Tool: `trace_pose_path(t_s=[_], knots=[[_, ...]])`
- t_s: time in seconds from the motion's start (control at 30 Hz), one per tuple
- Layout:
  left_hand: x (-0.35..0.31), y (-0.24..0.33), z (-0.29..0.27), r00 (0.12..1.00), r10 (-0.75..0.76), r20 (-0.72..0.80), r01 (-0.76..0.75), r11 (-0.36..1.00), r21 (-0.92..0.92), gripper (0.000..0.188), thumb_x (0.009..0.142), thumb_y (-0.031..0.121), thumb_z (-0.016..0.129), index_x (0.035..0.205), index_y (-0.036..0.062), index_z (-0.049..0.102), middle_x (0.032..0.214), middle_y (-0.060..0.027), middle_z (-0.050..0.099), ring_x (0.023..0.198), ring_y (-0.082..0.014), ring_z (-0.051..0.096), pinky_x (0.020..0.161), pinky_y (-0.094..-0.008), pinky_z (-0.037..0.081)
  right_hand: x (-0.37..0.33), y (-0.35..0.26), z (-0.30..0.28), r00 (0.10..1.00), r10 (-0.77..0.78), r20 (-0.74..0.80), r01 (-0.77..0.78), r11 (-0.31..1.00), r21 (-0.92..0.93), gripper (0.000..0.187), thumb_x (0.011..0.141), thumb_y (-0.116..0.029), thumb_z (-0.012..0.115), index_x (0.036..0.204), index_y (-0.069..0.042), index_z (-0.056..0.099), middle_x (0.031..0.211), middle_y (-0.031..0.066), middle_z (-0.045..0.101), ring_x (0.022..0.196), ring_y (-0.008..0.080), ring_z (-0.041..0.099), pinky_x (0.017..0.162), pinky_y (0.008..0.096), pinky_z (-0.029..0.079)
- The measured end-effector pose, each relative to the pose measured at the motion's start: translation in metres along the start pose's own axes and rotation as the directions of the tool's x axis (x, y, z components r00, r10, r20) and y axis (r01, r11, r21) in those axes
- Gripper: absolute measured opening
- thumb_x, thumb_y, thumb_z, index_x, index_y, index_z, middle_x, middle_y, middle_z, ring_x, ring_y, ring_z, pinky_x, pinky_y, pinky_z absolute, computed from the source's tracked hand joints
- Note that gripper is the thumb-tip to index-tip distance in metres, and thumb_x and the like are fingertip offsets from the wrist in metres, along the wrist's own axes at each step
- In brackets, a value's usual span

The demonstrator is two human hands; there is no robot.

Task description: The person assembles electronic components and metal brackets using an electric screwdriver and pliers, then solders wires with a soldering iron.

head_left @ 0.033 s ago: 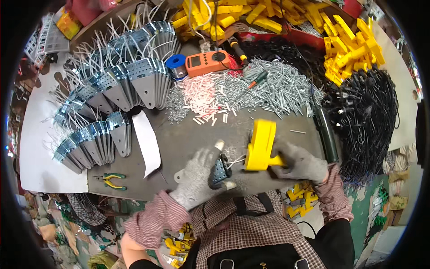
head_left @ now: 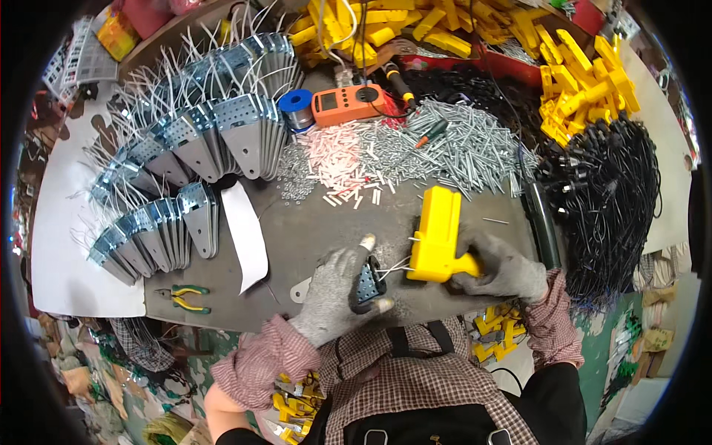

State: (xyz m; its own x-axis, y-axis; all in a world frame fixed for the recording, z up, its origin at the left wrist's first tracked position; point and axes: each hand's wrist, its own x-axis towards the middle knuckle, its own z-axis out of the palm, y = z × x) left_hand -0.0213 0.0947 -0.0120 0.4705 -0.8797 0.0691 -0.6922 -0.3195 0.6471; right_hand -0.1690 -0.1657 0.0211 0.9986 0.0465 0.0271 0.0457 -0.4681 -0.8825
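My left hand [head_left: 335, 288], in a grey glove with worn pale fingertips, is closed around a metal bracket. The bracket's bluish perforated plate [head_left: 368, 285] shows between thumb and fingers, and its rounded grey tab [head_left: 300, 291] sticks out on the other side. Thin white wires [head_left: 395, 268] run from the bracket to a yellow plastic housing [head_left: 437, 233]. My gloved right hand [head_left: 501, 271] grips that housing by the short arm at its lower right. The housing is tilted slightly above the bench, and the right fingertips are partly hidden behind it.
Rows of wired brackets [head_left: 248, 133] stand at left. Behind lie pink sleeves [head_left: 331, 154], screws [head_left: 463, 144], a solder spool [head_left: 297, 110] and an orange multimeter [head_left: 345, 105]. Yellow housings [head_left: 582, 85] and black cables [head_left: 604, 200] heap at right. Pliers [head_left: 182, 297] and a white strip [head_left: 245, 237] lie left.
The yellow housing has turned a little, showing more of its broad face, and has shifted slightly away from me. More of the white wires shows beside it. Both hands keep their hold.
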Motion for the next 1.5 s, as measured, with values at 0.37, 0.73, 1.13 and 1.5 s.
trace_pose_path(t_s=[0.37,0.73,1.13,1.5], knots=[[-0.008,-0.011,0.013,0.975,0.090,-0.201,-0.104,0.993,-0.061,0.070,0.067,0.023,0.082,0.125,0.0027,0.048,0.110,-0.0194,0.059,0.102,-0.0383,0.059,0.088,-0.0474,0.048,0.066,-0.003,0.000,0.945,0.033,0.327,0.078,0.944,-0.319,0.059,0.082,-0.036,0.073,0.127,-0.005,0.054,0.116,0.0169,0.061,0.105,0.0345,0.060,0.090,0.0417,0.048],[-0.002,-0.001,0.010,0.994,-0.026,-0.109,0.029,0.999,0.027,0.068,0.065,0.034,0.085,0.116,0.0011,0.052,0.113,-0.0211,0.057,0.105,-0.0392,0.057,0.089,-0.0485,0.047,0.074,-0.019,0.002,0.956,0.067,0.287,0.038,0.938,-0.345,0.059,0.076,-0.034,0.077,0.119,-0.001,0.056,0.118,0.0210,0.061,0.105,0.0342,0.060,0.092,0.0414,0.048],[-0.009,-0.004,0.010,0.990,0.043,-0.136,-0.044,0.999,-0.003,0.065,0.066,0.028,0.085,0.115,0.0015,0.051,0.110,-0.0209,0.057,0.099,-0.0401,0.058,0.085,-0.0473,0.047,-0.083,0.034,-0.055,0.559,0.384,-0.735,-0.644,0.759,-0.094,0.049,0.087,-0.031,0.070,0.127,-0.006,0.055,0.121,0.0164,0.062,0.109,0.0310,0.062,0.092,0.0361,0.048],[0.001,0.003,0.012,0.991,0.031,-0.129,-0.036,0.999,-0.032,0.064,0.071,0.031,0.079,0.123,0.0039,0.053,0.117,-0.0194,0.055,0.109,-0.0376,0.054,0.092,-0.0466,0.045,0.024,0.033,-0.001,0.610,0.191,-0.769,0.779,0.031,0.626,0.048,0.088,-0.024,0.067,0.128,-0.010,0.045,0.110,0.0073,0.054,0.094,0.0180,0.056,0.098,0.0439,0.040]])
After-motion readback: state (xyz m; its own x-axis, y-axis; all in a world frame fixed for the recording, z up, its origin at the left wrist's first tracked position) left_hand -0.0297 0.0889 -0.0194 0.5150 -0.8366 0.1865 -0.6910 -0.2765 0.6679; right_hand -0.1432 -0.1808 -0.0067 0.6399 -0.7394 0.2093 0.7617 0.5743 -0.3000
